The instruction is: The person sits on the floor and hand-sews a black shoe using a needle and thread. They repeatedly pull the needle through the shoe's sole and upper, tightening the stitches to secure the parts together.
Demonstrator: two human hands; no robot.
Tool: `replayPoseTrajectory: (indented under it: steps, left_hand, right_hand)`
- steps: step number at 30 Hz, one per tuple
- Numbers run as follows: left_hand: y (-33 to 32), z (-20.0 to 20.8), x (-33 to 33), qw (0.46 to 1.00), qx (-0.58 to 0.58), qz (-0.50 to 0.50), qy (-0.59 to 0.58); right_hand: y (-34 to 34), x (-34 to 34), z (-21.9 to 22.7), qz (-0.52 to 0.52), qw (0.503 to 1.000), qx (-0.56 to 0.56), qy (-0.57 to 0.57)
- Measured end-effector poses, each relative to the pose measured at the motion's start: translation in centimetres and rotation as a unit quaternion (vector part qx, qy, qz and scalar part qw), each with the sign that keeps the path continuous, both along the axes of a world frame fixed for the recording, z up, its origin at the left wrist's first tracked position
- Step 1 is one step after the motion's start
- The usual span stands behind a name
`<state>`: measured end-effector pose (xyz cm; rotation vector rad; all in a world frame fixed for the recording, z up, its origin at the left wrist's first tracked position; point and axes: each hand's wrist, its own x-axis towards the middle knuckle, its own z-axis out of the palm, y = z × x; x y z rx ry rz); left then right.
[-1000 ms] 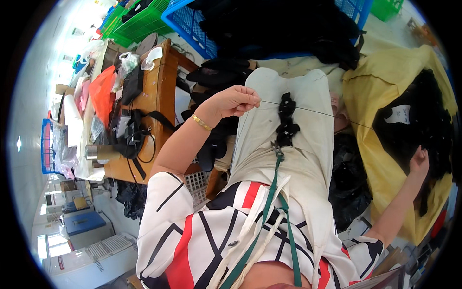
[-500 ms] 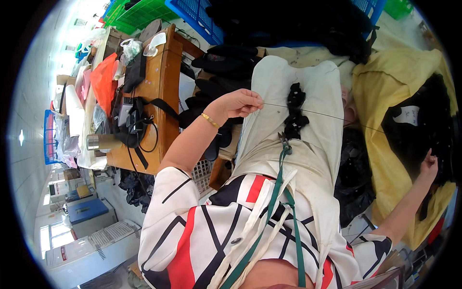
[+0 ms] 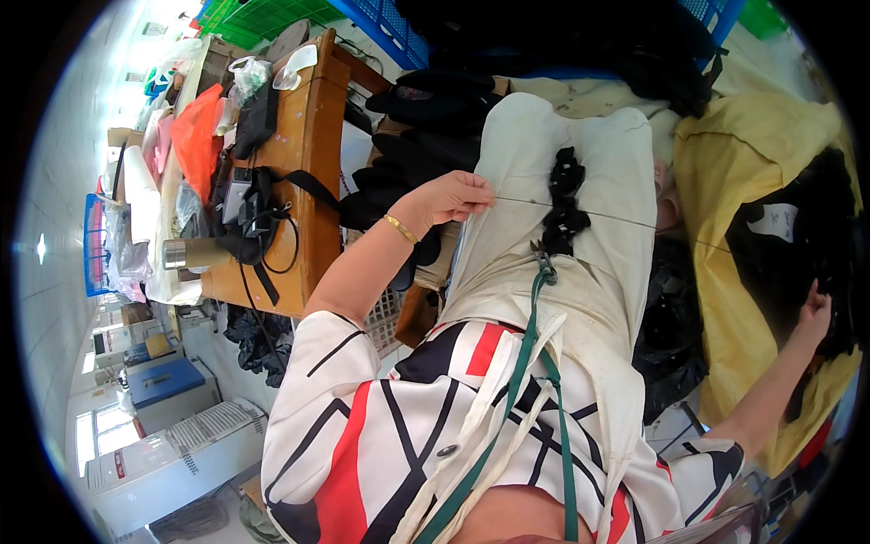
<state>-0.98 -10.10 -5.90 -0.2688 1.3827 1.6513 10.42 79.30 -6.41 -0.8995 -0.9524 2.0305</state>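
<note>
With its fingertips pinched together, my left hand (image 3: 460,195) holds a dark thread (image 3: 616,217) that stretches across my lap to the right. The thread fades from sight over the yellow sack. Out at the far right, my right hand (image 3: 815,315) is raised over the dark contents of the sack, its fingers curled together; whatever it grips is too small to make out. Beneath the thread, a bunched strip of black fabric (image 3: 565,201) lies on my cream apron (image 3: 507,172). Just nearer to me are small metal snips (image 3: 543,258), tied to a green ribbon (image 3: 525,344).
A yellow sack (image 3: 725,172) with black goods stands at the right. Black items are heaped in a blue crate (image 3: 385,32) ahead. Left is a wooden table (image 3: 304,136) with a strap, cables and a metal cylinder (image 3: 186,254). Black cloth pieces (image 3: 426,100) lie between table and lap.
The view has shifted slightly. Both hands keep nearly the same places, with the thread still drawn out across my lap.
</note>
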Motion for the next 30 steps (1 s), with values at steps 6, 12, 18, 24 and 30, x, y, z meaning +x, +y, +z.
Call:
replayPoseTrajectory:
  steps: [6, 12, 18, 24, 30]
  left_hand:
    - [5.8, 3.8, 1.9, 0.999, -0.004, 0.032, 0.023]
    - [7.3, 3.8, 1.0, 0.997, 0.009, 0.051, 0.062]
    - [6.0, 1.6, 2.0, 0.985, -0.016, 0.108, 0.133]
    - [6.6, 2.4, 2.8, 0.987, 0.002, 0.155, 0.039]
    - [7.1, 2.2, 3.3, 0.984, -0.019, 0.179, 0.019]
  right_hand:
    - [-35.9, -5.1, 2.9, 0.408, 0.831, 0.313, -0.212]
    - [-58.8, -3.1, 3.2, 0.653, 0.486, 0.570, -0.113]
    - [-61.5, -2.7, 1.9, 0.702, 0.416, 0.565, -0.126]
    - [-59.7, -3.4, 2.1, 0.745, 0.500, 0.402, -0.185]
    - [-62.7, -3.3, 3.9, 0.702, 0.361, 0.575, -0.214]
